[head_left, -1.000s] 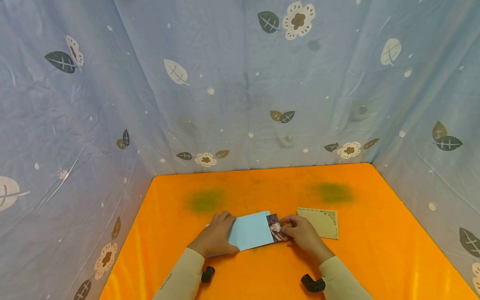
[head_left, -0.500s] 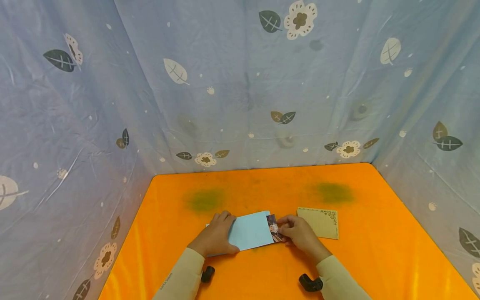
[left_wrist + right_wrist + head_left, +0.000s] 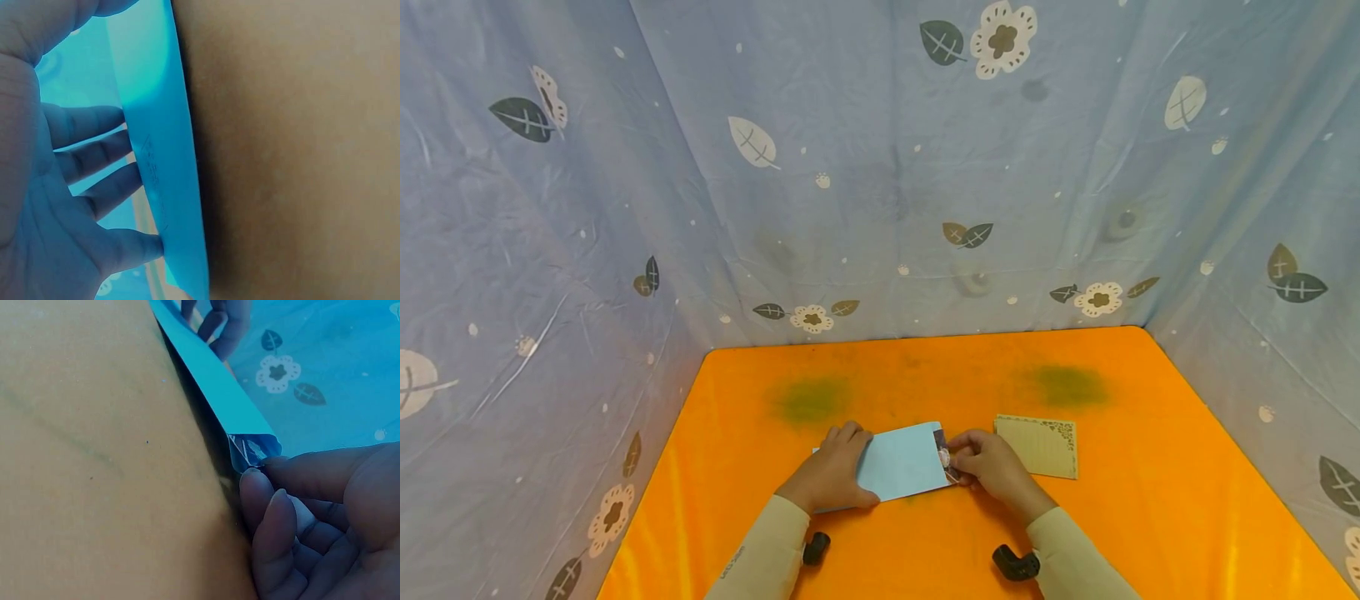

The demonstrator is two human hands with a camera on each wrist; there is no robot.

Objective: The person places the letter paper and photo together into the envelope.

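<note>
A light blue envelope lies on the orange table with its open end toward the right. My left hand spans its left part and holds it by its edges, thumb at the near edge. Fingertips of that hand meet the envelope's side in the left wrist view. At the mouth, a narrow strip of a dark picture card with a printed figure sticks out, the rest hidden inside. My right hand pinches its outer end between thumb and fingers, close to the mouth, which gapes in the right wrist view.
A tan sheet of patterned note paper lies just beyond my right hand. Black curved pieces sit at both wrists. Pale blue curtains with leaves and flowers enclose the orange table at the back and sides.
My right hand has moved left, and the picture card has slid deeper into the envelope, so a narrower strip shows. My left hand and the envelope have stayed in place.
</note>
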